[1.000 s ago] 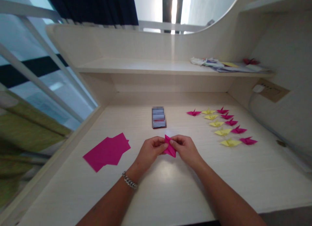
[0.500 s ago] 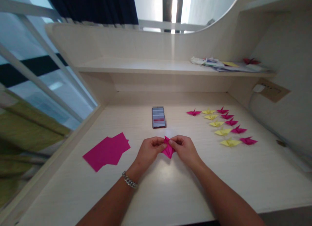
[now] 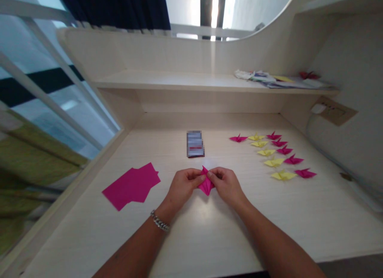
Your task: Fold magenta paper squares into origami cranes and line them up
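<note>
Pink folded paper is sitting at the centre of the clock, between two bare hands; whether its underside is touching the surface below, I cannot tell.

A pale desk is spreading out all around it, looking smooth enough that loose paper could probably be sliding at a light brush.

At nine o'clock, overlapping pink sheets are lying flat, well apart from the folded piece; the left forearm swinging outward could be scattering them.

Just beside the centre, the left hand at nine o'clock and the right hand at three are pinching opposite sides of the paper between thumb and fingers, hiding some folds. The main risk is probably lying here: with uneven pulling, the thin paper may be tearing; with one grip slipping, a crease may be setting crooked.

Just short of twelve o'clock, a phone is lying near the hands, its screen too blurred to read; a forward reach could be nudging it.

Between one and three o'clock, yellow cranes and pink cranes are standing in close rows, so a careless sweep of the right arm could be toppling several.

At eight o'clock, a chain bracelet is circling the left forearm, possibly snagging a sheet if drifting close.
</note>
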Motion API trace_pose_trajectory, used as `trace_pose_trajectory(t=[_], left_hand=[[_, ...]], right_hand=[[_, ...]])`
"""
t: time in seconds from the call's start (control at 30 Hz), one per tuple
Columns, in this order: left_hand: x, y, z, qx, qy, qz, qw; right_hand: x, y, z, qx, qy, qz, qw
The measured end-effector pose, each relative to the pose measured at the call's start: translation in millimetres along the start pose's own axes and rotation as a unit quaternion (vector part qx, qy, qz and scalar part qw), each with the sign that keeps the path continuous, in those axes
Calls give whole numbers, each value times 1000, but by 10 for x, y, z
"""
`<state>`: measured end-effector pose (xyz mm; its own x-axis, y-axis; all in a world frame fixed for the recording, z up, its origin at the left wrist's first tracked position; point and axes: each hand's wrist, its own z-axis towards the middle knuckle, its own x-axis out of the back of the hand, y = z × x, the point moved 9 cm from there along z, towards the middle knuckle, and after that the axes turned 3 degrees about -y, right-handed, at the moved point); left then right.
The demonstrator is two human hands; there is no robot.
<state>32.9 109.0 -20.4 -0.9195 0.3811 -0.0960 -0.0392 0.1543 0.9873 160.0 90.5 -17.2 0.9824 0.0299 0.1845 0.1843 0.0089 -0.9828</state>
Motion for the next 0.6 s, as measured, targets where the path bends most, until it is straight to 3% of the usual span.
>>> trace_pose_trajectory(t=[0.23,0.43,0.6], left_hand=[[31,-40,22,-3,-7,3,1000],[-8,-47,16,4,-17,14,1000],[-105,-36,-31,36,-59,59,996]], right_hand=[[-36,25,4,-7,-8,29,1000],[61,-102,0,27,12,-41,999],[86,-80,33,16,-2,43,999]])
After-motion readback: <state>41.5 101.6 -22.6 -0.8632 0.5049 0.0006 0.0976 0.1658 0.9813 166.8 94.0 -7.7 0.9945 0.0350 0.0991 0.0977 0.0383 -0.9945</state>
